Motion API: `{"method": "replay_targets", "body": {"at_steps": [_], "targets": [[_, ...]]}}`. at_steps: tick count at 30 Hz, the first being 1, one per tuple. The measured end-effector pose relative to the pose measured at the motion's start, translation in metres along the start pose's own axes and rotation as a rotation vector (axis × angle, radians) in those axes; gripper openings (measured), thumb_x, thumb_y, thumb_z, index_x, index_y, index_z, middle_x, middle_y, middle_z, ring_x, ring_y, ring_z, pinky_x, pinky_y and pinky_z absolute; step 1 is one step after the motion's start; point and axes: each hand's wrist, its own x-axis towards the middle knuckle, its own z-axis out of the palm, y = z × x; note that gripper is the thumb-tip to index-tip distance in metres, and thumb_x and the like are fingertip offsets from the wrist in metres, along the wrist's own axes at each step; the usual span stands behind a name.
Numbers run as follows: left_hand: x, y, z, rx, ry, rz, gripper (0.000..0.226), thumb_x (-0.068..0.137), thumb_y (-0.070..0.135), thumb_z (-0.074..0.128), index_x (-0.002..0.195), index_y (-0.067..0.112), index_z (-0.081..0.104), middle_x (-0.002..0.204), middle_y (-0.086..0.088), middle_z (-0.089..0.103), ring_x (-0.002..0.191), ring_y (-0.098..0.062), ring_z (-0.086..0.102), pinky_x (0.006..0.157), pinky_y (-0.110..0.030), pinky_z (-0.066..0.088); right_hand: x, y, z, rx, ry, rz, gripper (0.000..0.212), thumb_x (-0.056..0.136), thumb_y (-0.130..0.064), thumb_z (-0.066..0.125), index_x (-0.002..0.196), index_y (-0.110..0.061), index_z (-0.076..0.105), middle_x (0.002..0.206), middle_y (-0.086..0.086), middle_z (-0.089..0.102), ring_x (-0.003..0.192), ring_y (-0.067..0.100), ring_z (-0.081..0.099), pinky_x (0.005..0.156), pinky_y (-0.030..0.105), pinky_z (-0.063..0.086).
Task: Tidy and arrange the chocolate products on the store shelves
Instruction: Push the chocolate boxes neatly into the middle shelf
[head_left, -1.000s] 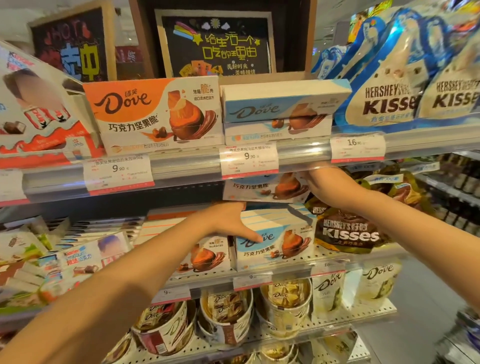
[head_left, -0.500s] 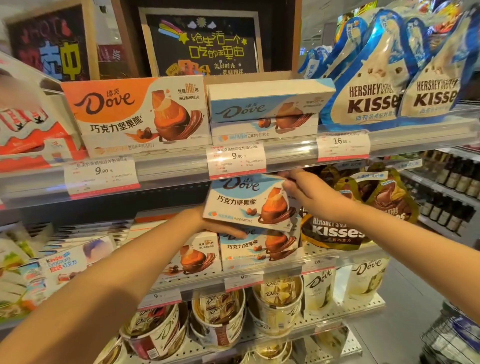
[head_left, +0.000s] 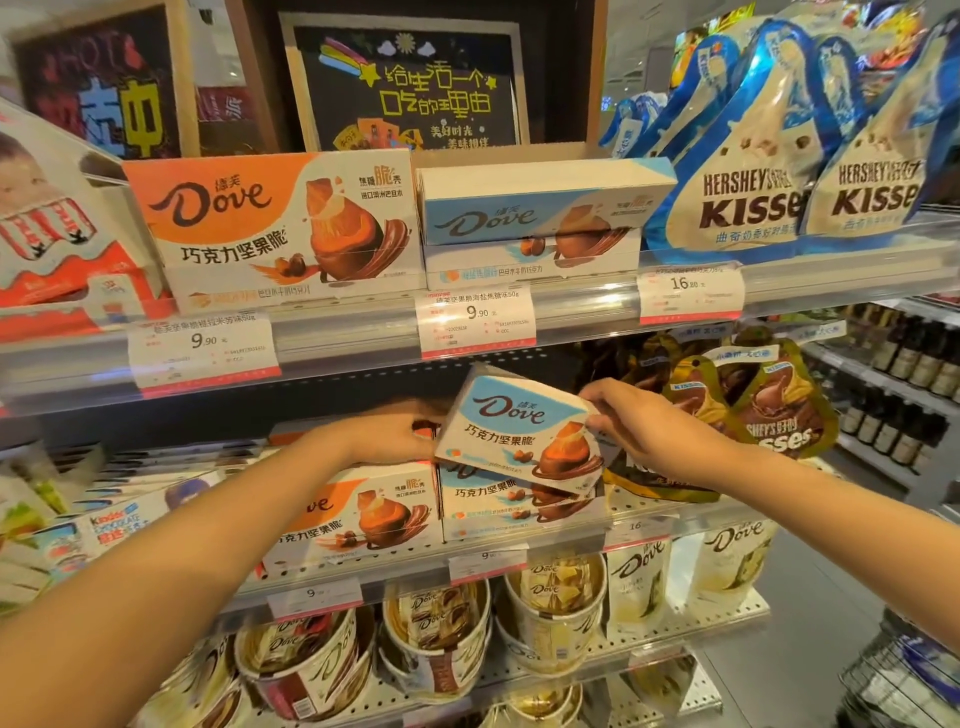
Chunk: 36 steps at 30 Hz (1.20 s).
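The blue Dove box (head_left: 519, 431) had come clear of the stack since a second earlier, when the left hand lay flat on the boxes below and the right was still reaching in under the upper shelf; it was now tilted, front face toward the camera, its upper right corner raised. That suggested the box was being reseated or faced up rather than taken away. The right hand (head_left: 641, 423) pinched the box's right edge between thumb and fingertips, wrist slightly bent, forearm coming in from the lower right. The left hand (head_left: 400, 434) held the opposite, left edge, fingers curled behind the box and partly hidden, forearm stretched up from the lower left. Directly beneath the grip sat the remaining blue Dove stack (head_left: 514, 506), with the orange Dove box (head_left: 358, 514) just beside it on the left-hand side. Beyond the right hand hung brown Kisses bags (head_left: 769, 410); above the grip ran the upper shelf rail (head_left: 337, 332).
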Motion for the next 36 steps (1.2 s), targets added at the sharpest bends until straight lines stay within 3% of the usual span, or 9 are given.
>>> {"method": "replay_targets", "body": {"at_steps": [3, 5, 9, 12, 17, 19, 23, 30, 36], "targets": [[0.0, -0.001, -0.009, -0.12, -0.072, 0.012, 0.042, 0.086, 0.035, 0.059, 0.127, 0.034, 0.049, 0.134, 0.017, 0.043, 0.119, -0.006, 0.044, 0.099, -0.023, 0.035, -0.006, 0.004, -0.002, -0.063, -0.07, -0.006, 0.03, 0.096, -0.029, 0.043, 0.124, -0.017, 0.045, 0.117, -0.002, 0.055, 0.1, 0.008, 0.054, 0.08, 0.022, 0.049], [0.001, 0.001, -0.013, -0.177, -0.056, 0.019, 0.034, 0.089, 0.027, 0.054, 0.123, 0.033, 0.054, 0.136, 0.014, 0.043, 0.118, -0.006, 0.044, 0.092, -0.015, 0.035, -0.008, 0.003, 0.0, -0.112, -0.123, -0.06, 0.031, 0.096, -0.023, 0.047, 0.125, -0.015, 0.044, 0.113, -0.002, 0.054, 0.101, 0.01, 0.053, 0.085, 0.025, 0.048], [-0.008, 0.011, -0.002, -0.252, 0.146, 0.083, 0.038, 0.083, 0.042, 0.061, 0.119, 0.04, 0.049, 0.12, 0.021, 0.048, 0.114, -0.003, 0.048, 0.082, -0.009, 0.043, 0.001, 0.001, 0.007, -0.239, -0.133, -0.171, 0.028, 0.096, -0.025, 0.048, 0.122, -0.015, 0.049, 0.112, 0.0, 0.055, 0.097, 0.015, 0.054, 0.083, 0.03, 0.046], [-0.014, 0.016, 0.013, -0.018, 0.171, 0.201, 0.057, 0.075, 0.039, 0.074, 0.125, 0.035, 0.046, 0.124, 0.023, 0.043, 0.114, 0.002, 0.046, 0.091, -0.017, 0.044, 0.009, 0.0, 0.011, -0.278, -0.154, -0.243, 0.03, 0.095, -0.028, 0.048, 0.122, -0.015, 0.051, 0.114, 0.003, 0.053, 0.096, 0.02, 0.056, 0.082, 0.035, 0.047], [-0.015, 0.008, 0.025, 0.172, 0.17, 0.259, 0.042, 0.082, 0.031, 0.068, 0.121, 0.03, 0.055, 0.142, 0.008, 0.041, 0.125, 0.0, 0.034, 0.106, -0.027, 0.034, 0.015, -0.002, 0.015, -0.273, -0.099, -0.261, 0.043, 0.089, -0.037, 0.056, 0.127, -0.018, 0.051, 0.121, 0.002, 0.049, 0.109, 0.017, 0.047, 0.091, 0.027, 0.043], [-0.017, 0.004, 0.027, 0.205, 0.172, 0.239, 0.044, 0.083, 0.032, 0.066, 0.125, 0.031, 0.053, 0.144, 0.008, 0.039, 0.129, -0.003, 0.034, 0.107, -0.027, 0.031, 0.02, 0.001, 0.017, -0.215, -0.099, -0.191, 0.062, 0.082, -0.048, 0.061, 0.135, -0.022, 0.042, 0.133, 0.002, 0.043, 0.12, 0.019, 0.04, 0.099, 0.033, 0.04], [-0.019, 0.002, 0.025, 0.232, 0.155, 0.221, 0.05, 0.084, 0.032, 0.065, 0.131, 0.032, 0.048, 0.145, 0.009, 0.036, 0.132, -0.006, 0.033, 0.106, -0.024, 0.03, 0.026, 0.003, 0.025, -0.174, -0.334, 0.015, 0.097, 0.075, -0.052, 0.068, 0.149, -0.026, 0.011, 0.155, 0.004, 0.013, 0.141, 0.023, 0.013, 0.115, 0.035, 0.017], [-0.022, 0.004, 0.028, 0.218, 0.198, 0.17, 0.056, 0.083, 0.035, 0.065, 0.134, 0.029, 0.043, 0.138, 0.011, 0.043, 0.116, 0.002, 0.037, 0.097, -0.019, 0.035, 0.035, -0.001, 0.029, -0.345, -0.326, 0.045, 0.09, 0.077, -0.05, 0.067, 0.148, -0.031, 0.016, 0.153, 0.005, 0.023, 0.137, 0.027, 0.022, 0.112, 0.038, 0.023], [-0.023, 0.008, 0.03, 0.259, 0.19, 0.14, 0.056, 0.084, 0.037, 0.063, 0.135, 0.029, 0.042, 0.14, 0.009, 0.043, 0.124, -0.006, 0.04, 0.102, -0.028, 0.039, 0.037, -0.008, 0.03, -0.342, -0.346, 0.091, 0.091, 0.073, -0.049, 0.07, 0.146, -0.029, 0.019, 0.15, 0.005, 0.027, 0.135, 0.026, 0.026, 0.111, 0.039, 0.029]]}}
